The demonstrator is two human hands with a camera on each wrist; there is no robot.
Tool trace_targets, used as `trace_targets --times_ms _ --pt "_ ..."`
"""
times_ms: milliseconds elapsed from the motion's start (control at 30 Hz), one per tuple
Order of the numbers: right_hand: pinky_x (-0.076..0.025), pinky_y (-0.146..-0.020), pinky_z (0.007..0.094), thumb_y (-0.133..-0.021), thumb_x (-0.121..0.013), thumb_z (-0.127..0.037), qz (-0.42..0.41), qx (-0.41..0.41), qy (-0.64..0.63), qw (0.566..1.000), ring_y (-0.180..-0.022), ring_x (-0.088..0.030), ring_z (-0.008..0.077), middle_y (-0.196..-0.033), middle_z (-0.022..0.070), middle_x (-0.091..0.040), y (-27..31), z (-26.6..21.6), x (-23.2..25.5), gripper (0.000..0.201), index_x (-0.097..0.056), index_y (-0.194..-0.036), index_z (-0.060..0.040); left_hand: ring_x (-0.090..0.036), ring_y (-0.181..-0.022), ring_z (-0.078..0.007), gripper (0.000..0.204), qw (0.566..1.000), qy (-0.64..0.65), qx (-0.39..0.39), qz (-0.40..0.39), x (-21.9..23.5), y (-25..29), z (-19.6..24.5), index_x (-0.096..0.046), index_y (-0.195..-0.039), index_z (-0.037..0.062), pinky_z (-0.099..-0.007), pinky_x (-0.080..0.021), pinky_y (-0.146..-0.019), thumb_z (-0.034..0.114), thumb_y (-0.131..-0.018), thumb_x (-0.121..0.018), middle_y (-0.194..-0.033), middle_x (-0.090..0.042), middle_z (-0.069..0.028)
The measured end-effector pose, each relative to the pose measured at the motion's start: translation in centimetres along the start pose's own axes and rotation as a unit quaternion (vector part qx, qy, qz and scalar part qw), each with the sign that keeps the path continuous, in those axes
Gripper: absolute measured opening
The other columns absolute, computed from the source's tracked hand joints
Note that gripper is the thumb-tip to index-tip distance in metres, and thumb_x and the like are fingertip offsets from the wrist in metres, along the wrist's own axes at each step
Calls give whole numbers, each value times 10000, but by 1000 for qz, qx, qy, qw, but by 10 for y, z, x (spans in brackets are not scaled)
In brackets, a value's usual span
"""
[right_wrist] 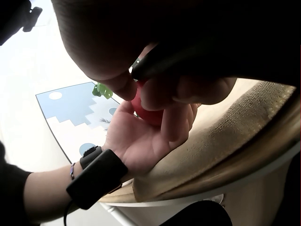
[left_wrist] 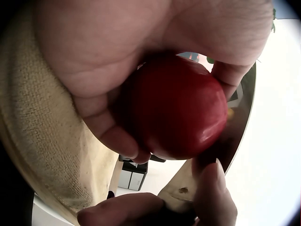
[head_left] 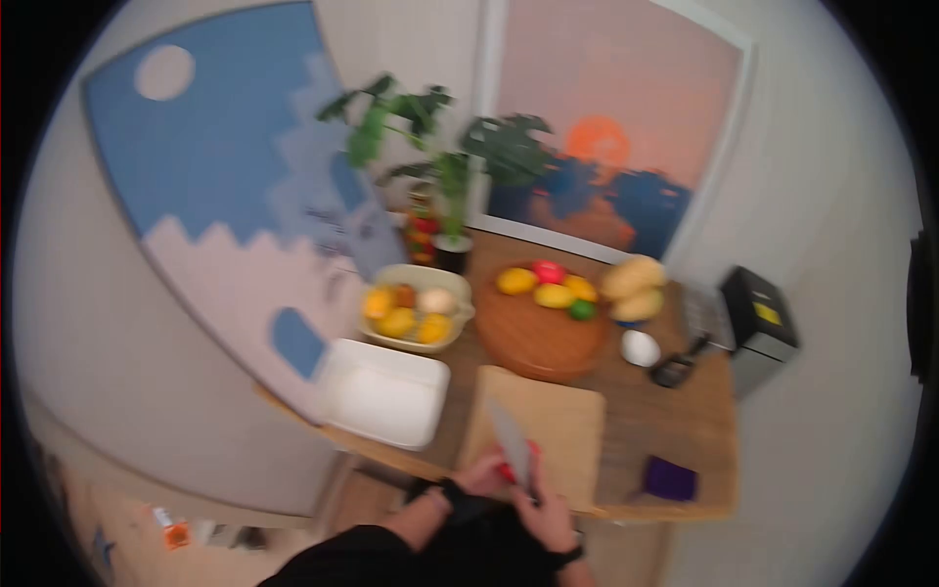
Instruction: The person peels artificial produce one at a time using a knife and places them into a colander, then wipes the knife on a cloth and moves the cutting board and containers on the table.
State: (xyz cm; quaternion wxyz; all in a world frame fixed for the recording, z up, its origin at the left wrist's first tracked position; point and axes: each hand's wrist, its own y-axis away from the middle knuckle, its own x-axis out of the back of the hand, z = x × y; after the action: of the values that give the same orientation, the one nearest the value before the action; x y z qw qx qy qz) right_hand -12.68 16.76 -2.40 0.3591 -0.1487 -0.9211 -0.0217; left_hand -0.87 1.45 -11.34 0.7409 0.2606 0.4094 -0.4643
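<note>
My left hand [head_left: 481,476] cups a round, shiny red fruit [left_wrist: 176,108], its fingers curled around the side. The right hand [head_left: 548,520] grips a knife by its dark handle [right_wrist: 164,61]. In the head view the knife's blade [head_left: 511,435] points up and away over the tan cloth mat [head_left: 572,421]. The left wrist view shows the blade close beside the fruit, with the right hand's fingertips [left_wrist: 214,188] just below. In the right wrist view the right fingers overlap the fruit and hide part of it. Both hands are at the table's near edge.
A white tray [head_left: 386,396] lies left of the mat, behind it a bin of yellow fruit [head_left: 465,315]. Beyond the mat a round wooden board [head_left: 538,338] bears several fruits. Rightward are a white round item [head_left: 641,348], a black-handled tool [head_left: 675,369] and a purple cloth [head_left: 671,479].
</note>
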Motion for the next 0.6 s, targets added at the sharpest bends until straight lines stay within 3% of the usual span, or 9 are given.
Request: trace_targets --times_ms 67,133,167,233,300,333,433,500,600 --pt "-577 -672 514 -989 -615 -462 -33 -65 38 997 -786 -715 462 -884 234 -732 6 -10 3 760 -260 -1634 -274 -640 -1194 -209 415 999 6 -38 -28 7 -1 -5 -575 -1391 61 -411 -530 -1022 254 -1024 -601 -1320 -656 -73" --pt "-584 -712 506 -989 -639 -411 -22 -56 -10 998 -827 -721 456 -910 243 -730 8 -3 0 725 -310 -1614 -252 -656 -1171 -241 390 997 -20 -40 58 -12 5 3 -593 -1331 70 -438 -544 -1012 319 -1031 -592 -1271 -668 -92" --pt "-576 -710 515 -996 -638 -367 -51 -62 4 997 -812 -716 458 -924 255 -724 5 -8 4 715 -305 -1618 -249 -646 -1191 -250 410 997 56 -47 -16 -5 -2 0 -587 -1322 73 -465 -532 -1039 367 -1036 -575 -1267 -665 -99" --pt "-553 -722 514 -987 -648 -259 16 38 -41 998 -781 -675 495 -938 288 -697 1 -4 -3 785 -226 -1648 -281 -621 -1243 -264 498 998 11 -31 56 11 3 -5 -541 -1402 85 -467 -514 -1067 438 -1051 -518 -1343 -632 -107" --pt "-552 -746 504 -963 -649 -187 3 18 -41 999 -820 -670 507 -967 313 -676 -1 -7 2 837 -195 -1657 -298 -595 -1279 -269 562 999 0 -38 29 6 1 -4 -477 -1487 82 -459 -480 -1097 436 -1052 -508 -1409 -596 -89" --pt "-548 -905 406 -969 -674 -164 -44 -38 -42 997 -1091 -673 468 -1289 292 -639 0 -11 7 829 -222 -1656 -259 -599 -1274 -256 534 998 3 -44 41 7 1 -8 -486 -1478 92 -453 -495 -1080 420 -1058 -509 -1390 -607 -87" --pt "-537 -975 408 -976 -677 -188 -79 -108 -88 987 -1205 -630 455 -1320 283 -639 -3 -27 15 794 -255 -1648 -199 -607 -1262 -226 465 996 1 -38 85 5 5 -7 -495 -1469 113 -434 -511 -1056 348 -1068 -521 -1370 -617 -71" --pt "-551 -930 397 -968 -686 -182 17 31 -23 999 -1122 -679 449 -1242 271 -685 -2 -18 4 798 -265 -1647 -178 -611 -1250 -211 435 993 19 -44 105 -4 6 -6 -509 -1457 111 -423 -515 -1049 309 -1070 -527 -1364 -620 -63" --pt "-545 -936 394 -959 -690 -168 -56 -79 -68 993 -1132 -678 441 -1265 264 -679 3 -20 5 814 -258 -1649 -175 -589 -1285 -248 498 995 -28 -39 87 1 7 -6 -492 -1478 106 -441 -462 -1116 392 -1071 -491 -1407 -598 -73"
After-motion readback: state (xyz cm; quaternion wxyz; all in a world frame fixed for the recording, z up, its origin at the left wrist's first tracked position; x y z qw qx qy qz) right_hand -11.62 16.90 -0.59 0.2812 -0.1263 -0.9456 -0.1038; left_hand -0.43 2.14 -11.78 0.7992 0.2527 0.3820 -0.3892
